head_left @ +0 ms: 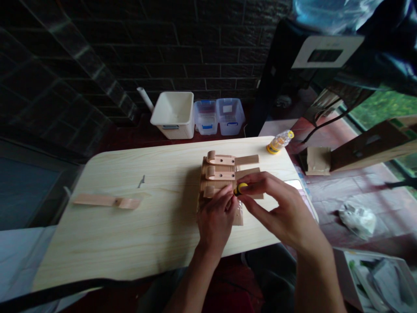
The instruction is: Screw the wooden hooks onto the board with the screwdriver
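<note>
Centre frame: yellow-handled tool, gripped by right fingers; left fingers alongside, hold unclear; tilting could jab them.

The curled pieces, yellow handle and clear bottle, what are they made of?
Curled pieces: probably wood, smooth and matte, given their even tan colour. Yellow handle: perhaps smooth plastic, being so bright, though partly hidden. Bottle: likely glossy plastic, clear with glints.

The right hand holds a yellow tool over wooden pieces.
</note>
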`<state>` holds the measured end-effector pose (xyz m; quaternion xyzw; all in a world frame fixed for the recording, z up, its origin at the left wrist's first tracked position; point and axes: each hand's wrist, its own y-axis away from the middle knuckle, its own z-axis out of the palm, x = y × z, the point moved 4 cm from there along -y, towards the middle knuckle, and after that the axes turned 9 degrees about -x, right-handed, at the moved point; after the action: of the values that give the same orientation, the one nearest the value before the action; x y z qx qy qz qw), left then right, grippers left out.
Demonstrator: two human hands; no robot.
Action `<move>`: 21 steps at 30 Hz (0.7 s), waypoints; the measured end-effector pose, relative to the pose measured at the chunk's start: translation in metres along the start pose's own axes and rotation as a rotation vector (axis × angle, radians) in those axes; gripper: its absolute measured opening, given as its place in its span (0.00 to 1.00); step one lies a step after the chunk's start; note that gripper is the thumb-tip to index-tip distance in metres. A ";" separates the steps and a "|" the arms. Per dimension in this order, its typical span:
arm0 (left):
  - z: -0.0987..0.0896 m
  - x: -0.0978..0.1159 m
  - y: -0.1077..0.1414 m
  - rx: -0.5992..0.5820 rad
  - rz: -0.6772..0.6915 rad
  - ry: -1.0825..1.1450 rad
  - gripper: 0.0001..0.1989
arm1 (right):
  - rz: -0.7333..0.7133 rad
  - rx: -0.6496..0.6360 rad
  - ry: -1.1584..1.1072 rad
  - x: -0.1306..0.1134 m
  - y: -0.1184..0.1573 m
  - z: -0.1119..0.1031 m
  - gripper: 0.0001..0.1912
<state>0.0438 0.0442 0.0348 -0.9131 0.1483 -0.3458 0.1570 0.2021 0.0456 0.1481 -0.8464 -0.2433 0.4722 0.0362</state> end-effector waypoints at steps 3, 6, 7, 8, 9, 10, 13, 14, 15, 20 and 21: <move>-0.001 0.000 -0.001 -0.027 -0.001 0.004 0.09 | 0.017 -0.001 -0.027 -0.001 0.000 -0.001 0.08; -0.002 -0.001 -0.001 -0.057 0.000 0.007 0.09 | 0.014 0.011 -0.041 -0.003 0.000 -0.002 0.08; -0.002 0.000 -0.001 -0.064 -0.002 0.005 0.09 | 0.015 0.016 -0.044 -0.004 0.000 -0.002 0.07; -0.003 0.000 -0.001 -0.066 -0.003 0.002 0.09 | 0.017 0.022 -0.046 -0.004 0.000 -0.002 0.07; -0.003 0.000 -0.001 -0.064 -0.004 0.000 0.09 | 0.020 0.025 -0.047 -0.004 0.000 -0.002 0.07; -0.003 0.000 -0.001 -0.060 -0.005 -0.002 0.09 | 0.020 0.026 -0.046 -0.004 -0.001 -0.002 0.07; -0.003 0.000 -0.001 -0.054 -0.001 0.005 0.10 | 0.012 0.021 -0.031 -0.003 -0.001 -0.002 0.06; -0.004 0.000 -0.001 -0.056 0.000 0.010 0.10 | 0.009 0.021 -0.024 -0.003 -0.001 -0.002 0.05; -0.004 0.000 -0.001 -0.058 0.001 0.014 0.11 | 0.007 0.021 -0.019 -0.003 -0.001 -0.002 0.05; -0.006 0.001 -0.003 -0.069 -0.015 0.019 0.12 | -0.006 0.031 -0.021 -0.002 -0.001 -0.002 0.05; -0.006 0.001 -0.003 -0.070 -0.018 0.018 0.12 | -0.010 0.031 -0.028 -0.003 -0.001 -0.002 0.05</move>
<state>0.0410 0.0451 0.0410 -0.9161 0.1535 -0.3502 0.1202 0.2020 0.0457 0.1514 -0.8379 -0.2406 0.4875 0.0485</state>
